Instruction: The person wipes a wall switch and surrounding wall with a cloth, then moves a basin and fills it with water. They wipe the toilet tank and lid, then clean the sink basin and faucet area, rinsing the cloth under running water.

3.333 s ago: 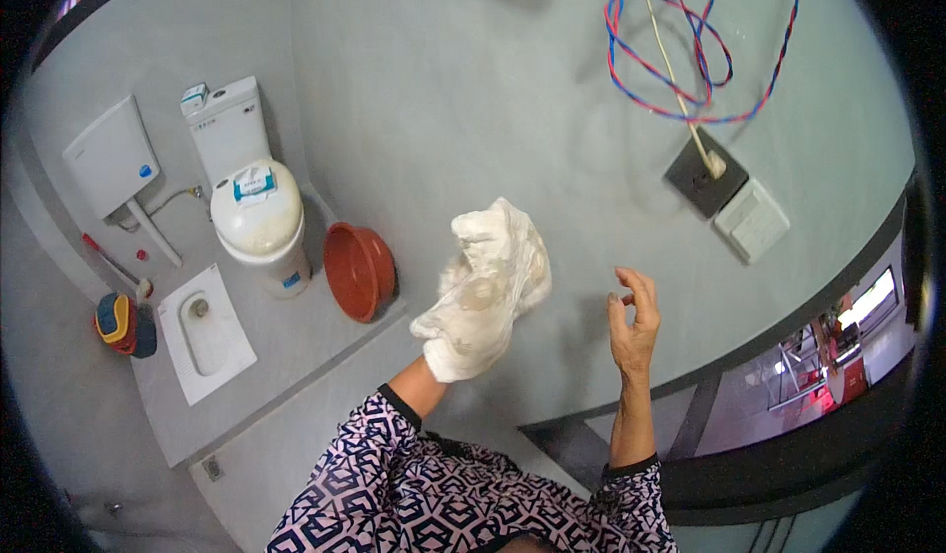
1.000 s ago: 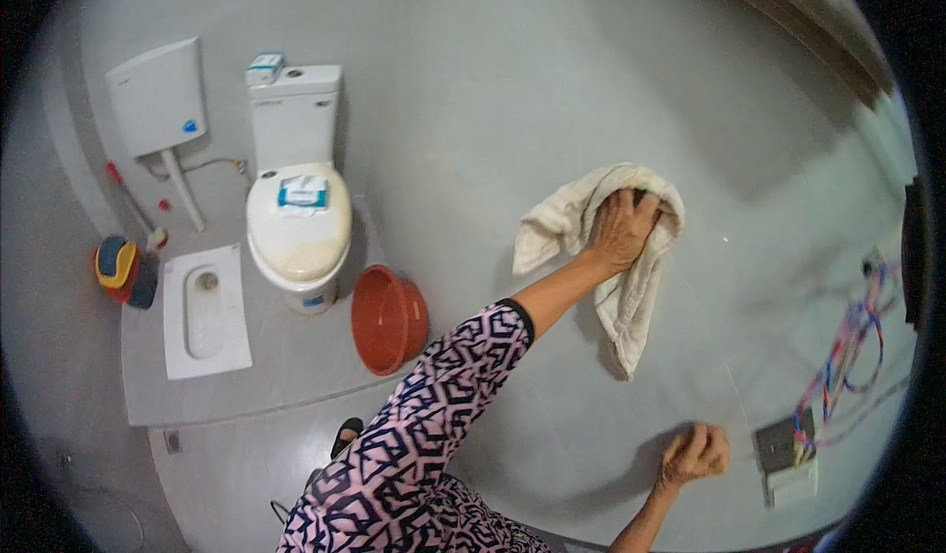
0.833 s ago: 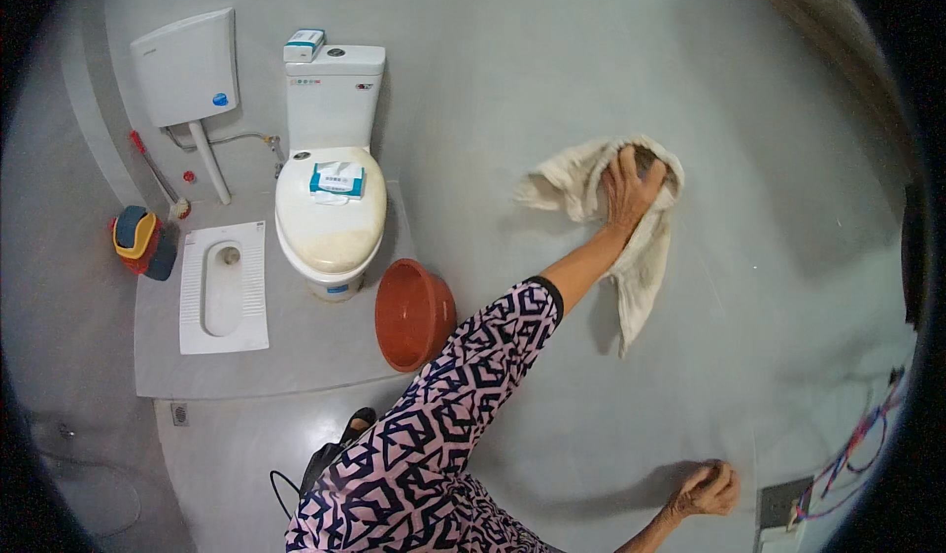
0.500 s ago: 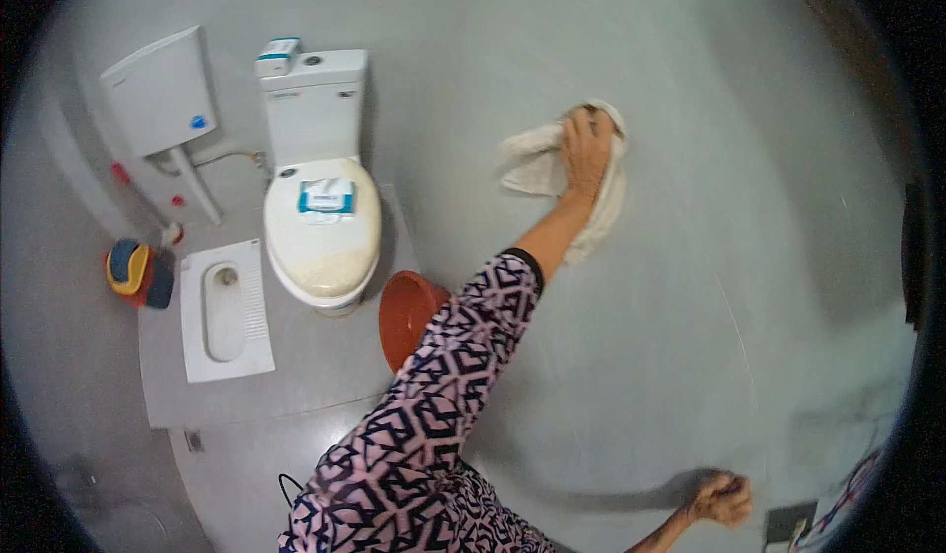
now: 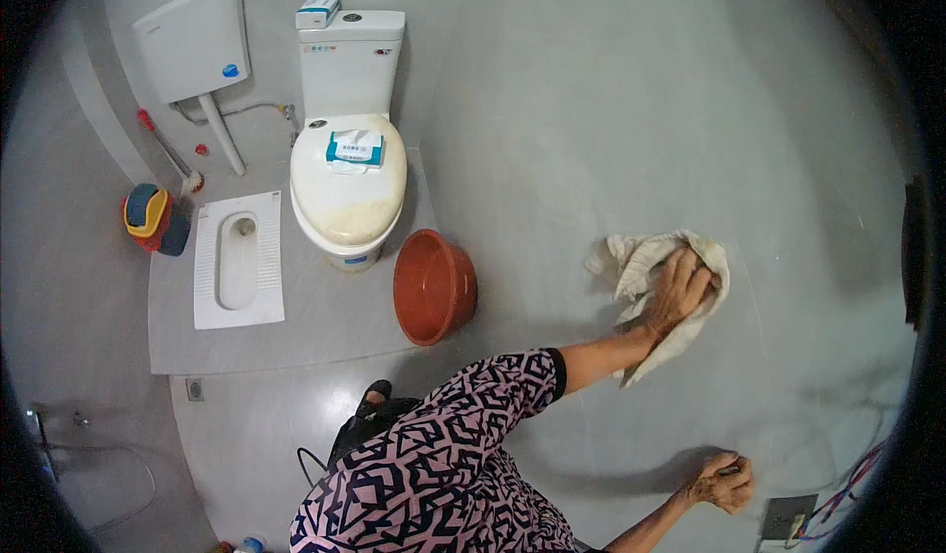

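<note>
A damp-looking off-white cloth [image 5: 645,252] is bunched against the grey wall. My left hand [image 5: 680,292] presses on it with bent fingers, and folds of the cloth spread around the hand and hang below the wrist. Lower down, near the right edge, my right hand [image 5: 724,482] is curled into a fist that rests by the wall, with nothing visible in it. A patterned pink and black sleeve [image 5: 493,395] covers my left upper arm.
At left, a white toilet [image 5: 350,183] bears a tissue pack [image 5: 355,149]. Beside it are a squat pan [image 5: 236,257], an orange-brown basin [image 5: 434,287], a small bin [image 5: 158,220] and a brush [image 5: 168,144]. A wall box with wires [image 5: 788,518] sits at lower right.
My left hand has swept down and to the right along the wall with the cloth. My right fist has hardly moved. The whole basin now shows, clear of my arm.
</note>
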A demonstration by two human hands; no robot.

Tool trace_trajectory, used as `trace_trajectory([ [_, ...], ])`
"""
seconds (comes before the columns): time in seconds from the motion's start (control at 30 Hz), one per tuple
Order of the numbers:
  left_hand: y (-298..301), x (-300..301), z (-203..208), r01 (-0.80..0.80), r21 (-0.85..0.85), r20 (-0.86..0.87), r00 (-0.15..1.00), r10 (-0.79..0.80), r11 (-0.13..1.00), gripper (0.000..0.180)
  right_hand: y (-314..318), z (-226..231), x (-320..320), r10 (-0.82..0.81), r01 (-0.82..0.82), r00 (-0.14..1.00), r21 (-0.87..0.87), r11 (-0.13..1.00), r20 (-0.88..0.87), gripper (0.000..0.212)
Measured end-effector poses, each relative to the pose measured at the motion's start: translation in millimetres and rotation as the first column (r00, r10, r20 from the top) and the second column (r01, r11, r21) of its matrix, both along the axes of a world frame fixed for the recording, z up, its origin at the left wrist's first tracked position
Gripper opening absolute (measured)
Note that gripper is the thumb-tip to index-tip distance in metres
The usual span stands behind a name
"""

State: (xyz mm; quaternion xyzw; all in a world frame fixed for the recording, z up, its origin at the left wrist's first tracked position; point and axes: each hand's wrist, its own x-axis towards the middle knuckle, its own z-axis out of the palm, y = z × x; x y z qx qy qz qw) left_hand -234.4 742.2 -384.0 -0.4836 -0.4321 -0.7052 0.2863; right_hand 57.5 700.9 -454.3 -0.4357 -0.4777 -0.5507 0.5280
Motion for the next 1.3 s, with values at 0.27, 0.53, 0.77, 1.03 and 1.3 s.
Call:
trace_trajectory([
  [0.27,-14.8,-29.5,41.4,0.501,-0.362,-0.178,0.791,-0.586,0.786,0.049,-22.5,77.0,-55.7,-0.048,0.045,0.995,0.034,0.998,0.084,0.018],
  [0.53,-12.8,-76.0,78.0,0.257,-0.207,-0.323,0.893,-0.314,0.944,0.058,-62.8,14.1,-13.6,-0.018,0.017,1.000,0.035,0.999,0.007,0.014],
  [0.77,-3.3,-182.1,118.6,-0.090,-0.081,-0.292,0.954,0.063,0.993,0.059,-68.9,-14.0,-26.1,-0.147,0.150,0.988,0.052,0.987,-0.056,0.013],
  [1.03,47.1,-241.9,124.9,-0.380,-0.094,-0.041,0.925,0.378,0.920,0.050,-72.0,-14.3,1.7,-0.234,0.239,0.968,0.045,0.970,-0.087,0.019],
  [1.3,70.0,-233.0,49.8,-0.258,-0.407,0.334,0.851,0.406,0.876,0.060,-50.9,56.0,-52.1,-0.112,0.113,0.992,0.010,0.994,-0.049,0.020],
])
